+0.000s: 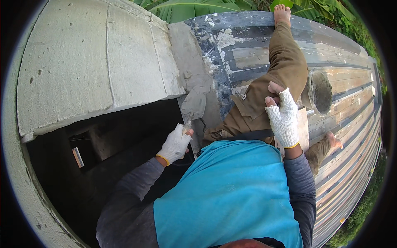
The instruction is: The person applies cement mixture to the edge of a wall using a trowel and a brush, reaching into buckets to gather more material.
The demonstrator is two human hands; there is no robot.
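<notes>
My left hand (175, 143), in a white knit glove with a yellow cuff, is closed round the handle of a trowel (194, 104). The trowel's grey, mortar-smeared blade points away from me, over the rough cement strip (212, 105) beside the dark opening. My right hand (285, 118), gloved the same way with bare fingertips showing, hovers over my brown trouser leg (264, 93). Its fingers are bent but apart, and I see nothing in them. To the right of that hand stands a bucket (306, 96) with a cement-crusted inside.
Pale grey wall panels (82, 53) with thin joints lie to the left. Below them gapes a deep, dark opening (124, 136). Corrugated roofing (351, 120) slopes away on the right, beneath my bare feet (282, 14). Green leaves (194, 8) border the far edge.
</notes>
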